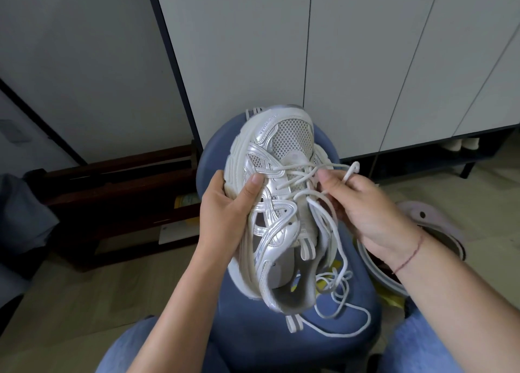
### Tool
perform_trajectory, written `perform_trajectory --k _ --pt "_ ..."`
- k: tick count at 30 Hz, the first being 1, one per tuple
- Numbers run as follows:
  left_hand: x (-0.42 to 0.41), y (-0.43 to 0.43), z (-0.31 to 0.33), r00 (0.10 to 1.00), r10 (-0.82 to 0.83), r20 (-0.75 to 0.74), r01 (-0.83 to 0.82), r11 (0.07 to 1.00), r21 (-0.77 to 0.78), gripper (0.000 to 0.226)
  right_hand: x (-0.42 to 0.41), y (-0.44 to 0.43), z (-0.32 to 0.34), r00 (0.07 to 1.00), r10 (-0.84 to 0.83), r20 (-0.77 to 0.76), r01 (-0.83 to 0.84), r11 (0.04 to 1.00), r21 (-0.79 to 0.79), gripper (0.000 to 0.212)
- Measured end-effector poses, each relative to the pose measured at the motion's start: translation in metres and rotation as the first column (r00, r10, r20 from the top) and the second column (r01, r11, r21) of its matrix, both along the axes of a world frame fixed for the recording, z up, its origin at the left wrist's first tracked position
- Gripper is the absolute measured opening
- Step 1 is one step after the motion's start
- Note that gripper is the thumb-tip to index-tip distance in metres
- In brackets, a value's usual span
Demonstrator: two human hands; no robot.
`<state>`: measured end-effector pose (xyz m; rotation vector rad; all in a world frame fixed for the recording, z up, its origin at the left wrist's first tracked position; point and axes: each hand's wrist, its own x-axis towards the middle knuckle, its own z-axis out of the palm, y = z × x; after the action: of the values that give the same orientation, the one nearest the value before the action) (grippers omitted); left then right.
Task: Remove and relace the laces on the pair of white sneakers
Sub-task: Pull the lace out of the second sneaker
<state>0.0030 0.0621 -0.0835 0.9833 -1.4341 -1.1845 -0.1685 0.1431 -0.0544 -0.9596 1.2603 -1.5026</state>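
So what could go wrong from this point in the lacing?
1. Below the right hand, which pinches the lace near the eyelets, the slack lies in overlapping coils on the blue stool by the heel. A pull may draw those coils into a knot.
2. Only the left hand grips the sneaker, and by one side. A firm tug on the lace could twist the sneaker out of that grip.

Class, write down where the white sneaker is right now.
In the head view the sneaker is centre frame, over the blue stool; the left hand grips its side while the right hand pinches a lace.
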Motion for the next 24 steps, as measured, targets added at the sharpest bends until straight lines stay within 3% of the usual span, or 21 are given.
perform_trajectory --k 4,7,10,13,15,16,18,19,22,24 --pt "0.000 -0.001 0.002 1.000 -0.016 -0.020 0.016 1.000 -0.005 0.042 -0.013 -0.001 0.007 0.935 0.056 0.349 -0.045 0.998 -0.042 0.041" --pt "0.004 -0.003 0.002 1.000 -0.005 -0.019 0.005 1.000 -0.005 0.046 -0.033 -0.005 0.010 0.771 0.095 0.630 -0.001 0.989 -0.148 0.044" --pt "0.004 -0.002 0.002 1.000 0.009 -0.007 -0.009 1.000 -0.010 0.052 -0.043 -0.006 0.009 0.683 0.018 0.730 0.109 0.986 -0.126 0.048" --pt "0.002 0.000 0.001 1.000 0.014 0.005 -0.014 1.000 -0.003 0.047 -0.032 -0.007 0.005 0.829 -0.057 0.557 0.073 0.997 -0.006 0.043" --pt "0.002 0.000 0.001 1.000 0.030 0.006 -0.030 1.000 0.001 0.050 -0.018 -0.004 0.002 0.956 -0.012 0.292 -0.009 0.998 0.069 0.044" --pt "0.002 0.000 0.001 0.999 0.041 0.002 -0.041 0.999 0.004 0.055 -0.010 -0.002 0.001 0.996 0.010 0.086 -0.018 0.995 0.094 0.045" --pt "0.002 -0.001 0.000 0.999 0.053 -0.009 -0.053 0.998 0.018 0.056 0.002 0.001 -0.003 0.961 0.013 -0.276 0.010 0.996 0.083 0.045" --pt "0.002 -0.001 0.001 0.999 0.051 -0.009 -0.051 0.998 0.025 0.055 0.005 0.001 -0.006 0.929 -0.003 -0.369 0.023 0.998 0.050 0.043" --pt "0.002 -0.001 0.000 0.999 0.039 0.000 -0.039 0.999 0.033 0.052 0.006 -0.002 -0.010 0.894 -0.042 -0.445 0.020 0.998 -0.055 0.033" --pt "0.002 0.000 0.001 0.999 0.032 0.001 -0.032 0.999 0.033 0.051 0.006 -0.004 -0.012 0.919 -0.064 -0.390 0.022 0.993 -0.112 0.030"
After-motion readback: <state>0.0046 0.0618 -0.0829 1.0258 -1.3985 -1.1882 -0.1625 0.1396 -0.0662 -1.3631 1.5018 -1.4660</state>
